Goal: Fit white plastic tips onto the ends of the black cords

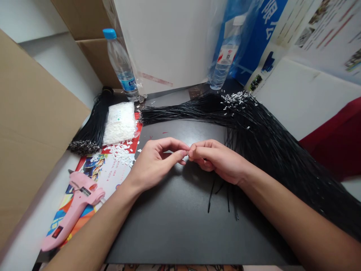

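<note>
My left hand and my right hand meet over the middle of the dark table, thumbs and index fingers pinched with their tips touching. A tiny pale, shiny bit shows between the fingertips, too small to name. Several thin black wires run beneath my right hand, their ends lying on the tabletop. From the thick bundle of black wires on the right, a strand stretches across behind both hands. Small white pieces lie scattered left of my left hand.
A pink glue gun rests at the left, beside a white bag of small pieces and another black wire bundle. More white bits sit on the wires. Two bottles stand behind; cardboard borders the left.
</note>
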`<state>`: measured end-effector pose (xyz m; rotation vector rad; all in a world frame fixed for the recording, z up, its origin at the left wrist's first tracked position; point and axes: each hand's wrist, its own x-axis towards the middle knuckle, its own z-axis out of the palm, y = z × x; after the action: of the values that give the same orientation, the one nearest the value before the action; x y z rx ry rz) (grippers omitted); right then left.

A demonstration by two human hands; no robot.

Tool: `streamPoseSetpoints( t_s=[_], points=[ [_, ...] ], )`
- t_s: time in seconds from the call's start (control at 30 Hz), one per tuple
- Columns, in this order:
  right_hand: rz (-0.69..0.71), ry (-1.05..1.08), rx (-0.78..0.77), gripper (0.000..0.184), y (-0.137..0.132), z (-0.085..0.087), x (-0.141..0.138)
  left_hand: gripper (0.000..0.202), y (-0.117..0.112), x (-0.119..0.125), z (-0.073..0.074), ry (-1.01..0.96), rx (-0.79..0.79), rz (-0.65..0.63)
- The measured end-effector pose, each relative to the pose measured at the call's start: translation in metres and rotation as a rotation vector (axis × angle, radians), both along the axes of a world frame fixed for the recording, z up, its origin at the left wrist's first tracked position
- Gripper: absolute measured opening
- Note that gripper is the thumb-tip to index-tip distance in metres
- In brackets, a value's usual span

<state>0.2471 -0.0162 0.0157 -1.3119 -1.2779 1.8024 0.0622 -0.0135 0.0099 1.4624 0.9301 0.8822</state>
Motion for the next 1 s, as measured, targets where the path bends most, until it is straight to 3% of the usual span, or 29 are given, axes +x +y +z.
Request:
streamPoseSetpoints(
  t_s=[0.3, 0.53, 0.7, 1.0],
  points=[
    [-0.06, 0.018, 0.042, 0.02, -0.001, -0.001, 0.0, 0.012, -0.002, 0.003, -0.002, 0.082, 0.097, 0.069],
    [-0.175, -0.065, 0.249, 0.027, -0.006, -0.003, -0.007, 0.013, -0.003, 0.008, -0.001, 0.022, 0.017, 0.18],
    [-0.123, -0.144, 0.347, 0.023, -0.006, -0.003, -0.008, 0.014, -0.003, 0.01, -0.001, 0.026, -0.012, 0.214],
    [-0.129, -0.425, 0.733, 0.013, -0.01, -0.005, -0.008, 0.02, 0.001, 0.006, -0.003, -0.045, -0.051, 0.194]
  ],
)
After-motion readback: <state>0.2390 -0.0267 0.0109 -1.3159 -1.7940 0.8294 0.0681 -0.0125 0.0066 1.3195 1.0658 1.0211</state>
